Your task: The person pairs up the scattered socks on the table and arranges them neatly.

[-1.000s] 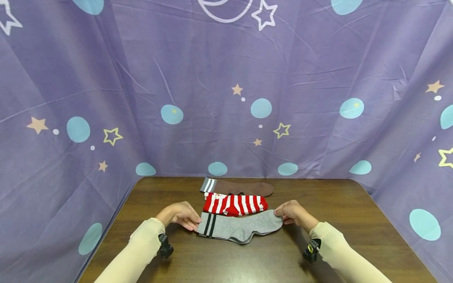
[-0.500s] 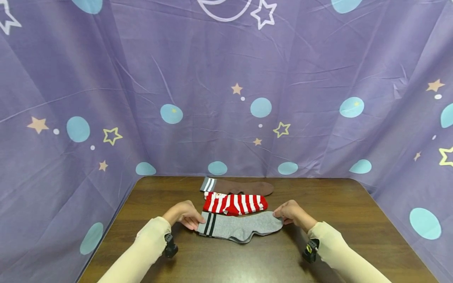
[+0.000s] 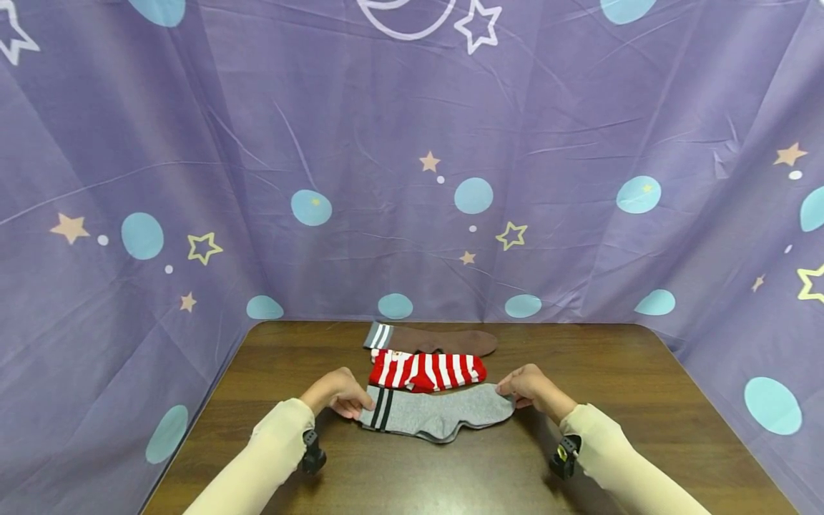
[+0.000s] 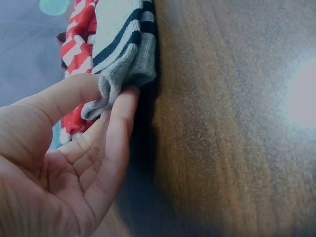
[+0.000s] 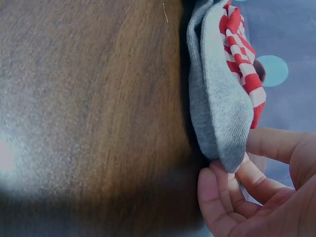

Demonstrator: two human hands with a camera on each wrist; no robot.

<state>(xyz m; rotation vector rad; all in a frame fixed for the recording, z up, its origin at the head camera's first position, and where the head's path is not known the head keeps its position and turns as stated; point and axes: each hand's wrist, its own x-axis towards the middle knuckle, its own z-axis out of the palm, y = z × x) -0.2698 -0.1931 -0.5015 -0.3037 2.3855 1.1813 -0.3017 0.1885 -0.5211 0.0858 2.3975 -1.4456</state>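
A pair of grey socks (image 3: pixel 438 413) with two black stripes lies flat across the table, cuffs to the left and toes to the right. My left hand (image 3: pixel 341 395) pinches the cuff end; in the left wrist view its thumb is on top of the ribbed cuff (image 4: pixel 112 79) and its fingers are underneath. At the other end, my right hand (image 3: pixel 533 388) pinches the toe. The right wrist view shows two layered toes (image 5: pixel 224 113), with the thumb at the upper one and fingertips beneath.
Just behind the grey socks lie red-and-white striped socks (image 3: pixel 444 370). Farther back are brown socks (image 3: pixel 444 342) with a grey-blue, white-striped cuff. All are on a brown wooden table (image 3: pixel 599 357), with a purple patterned curtain (image 3: pixel 386 257) around its back and sides.
My left hand has shifted slightly to the right, farther over the cuff. The toe end of the grey socks sits a little flatter. The right hand has barely moved.
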